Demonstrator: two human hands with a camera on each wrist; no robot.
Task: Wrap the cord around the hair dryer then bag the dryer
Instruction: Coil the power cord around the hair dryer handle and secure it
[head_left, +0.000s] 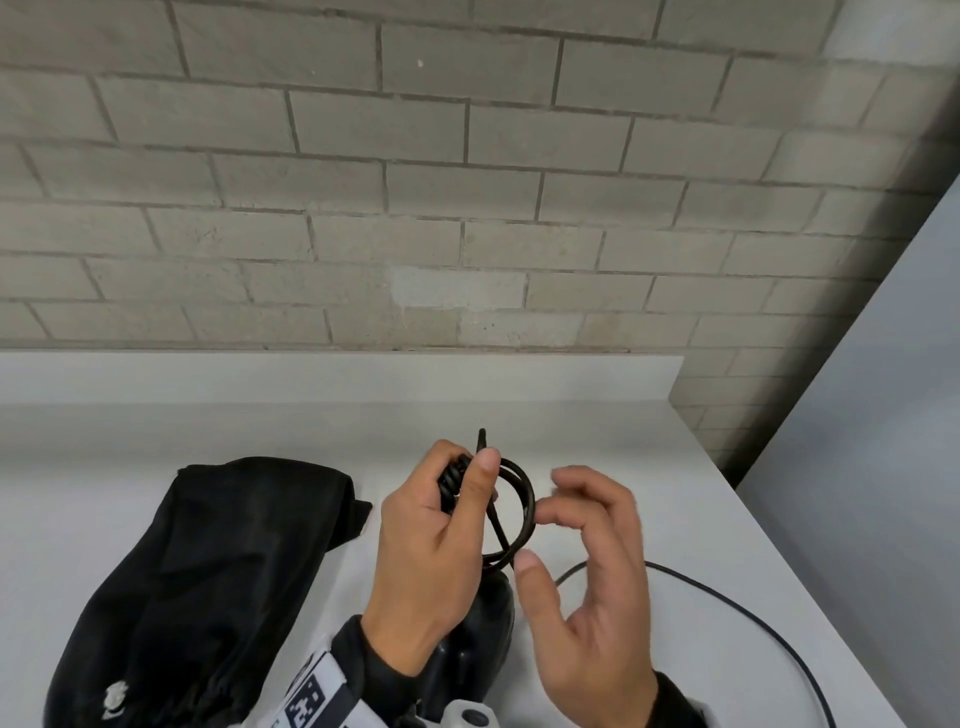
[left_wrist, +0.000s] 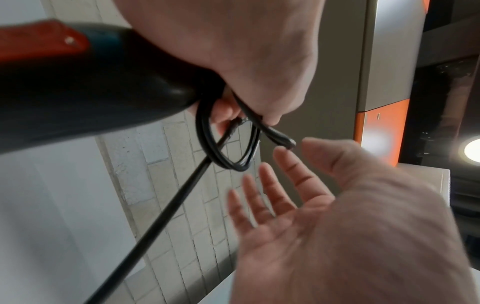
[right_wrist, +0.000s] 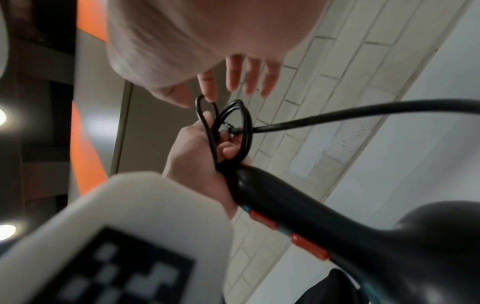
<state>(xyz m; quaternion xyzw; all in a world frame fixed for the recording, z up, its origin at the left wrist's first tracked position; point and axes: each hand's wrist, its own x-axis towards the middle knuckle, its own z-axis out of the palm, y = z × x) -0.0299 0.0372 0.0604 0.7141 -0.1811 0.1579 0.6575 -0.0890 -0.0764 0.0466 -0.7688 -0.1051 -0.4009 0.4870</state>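
Left hand (head_left: 431, 540) grips the end of the hair dryer (head_left: 480, 623) handle, fingers and thumb curled round it and pinning a couple of small loops of cord (head_left: 522, 499) against the handle end. Dryer is black with red switches (right_wrist: 309, 245) on the handle, held up off the table (head_left: 649, 441), body pointing back toward the person.

Right hand (head_left: 597, 566) just right of the loops, fingers spread and relaxed, holding nothing; its fingertips (left_wrist: 281, 153) sit close to the outer loop, contact not clear because of blur.

Rest of the cord leaves the loops, drops to the table on the right and curves away in a wide arc toward the near right edge.

Black bag (head_left: 208, 587) lies flat on the table left of the hands, apart from the dryer.

Beyond that, bare white tabletop, then a pale brick wall (head_left: 415, 182).
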